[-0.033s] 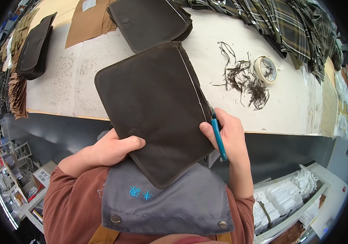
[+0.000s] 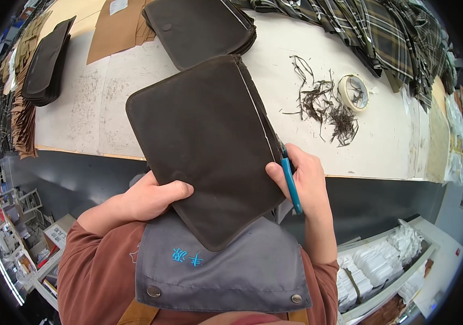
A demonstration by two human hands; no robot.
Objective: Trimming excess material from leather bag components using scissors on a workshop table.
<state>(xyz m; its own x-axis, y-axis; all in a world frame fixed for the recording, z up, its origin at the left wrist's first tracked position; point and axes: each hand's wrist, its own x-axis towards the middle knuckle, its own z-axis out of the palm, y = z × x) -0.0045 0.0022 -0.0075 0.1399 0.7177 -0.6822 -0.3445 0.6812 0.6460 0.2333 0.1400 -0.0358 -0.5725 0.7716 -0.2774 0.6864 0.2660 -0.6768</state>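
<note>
A dark brown fabric panel [image 2: 204, 141] with rounded corners and a pale line along its right edge is held up in front of my body, tilted. My left hand [image 2: 155, 197] grips its lower left edge, thumb on top and fingers hidden beneath. At the right edge, my right hand [image 2: 304, 179] presses its thumb on the panel. A pair of blue-handled scissors [image 2: 291, 186] sits in that same hand, their blades mostly hidden behind the panel's edge. Just beyond lies a stack of similar brown panels [image 2: 199, 30] on the white table [image 2: 85, 122].
Cut dark threads [image 2: 323, 103] lie beside a roll of tape [image 2: 353, 93] on the right. Plaid fabric [image 2: 388, 38] is heaped at the far right. Another dark stack [image 2: 50, 62] and brown pieces [image 2: 115, 30] are at left. White bundles [image 2: 375, 262] fill a rack at lower right.
</note>
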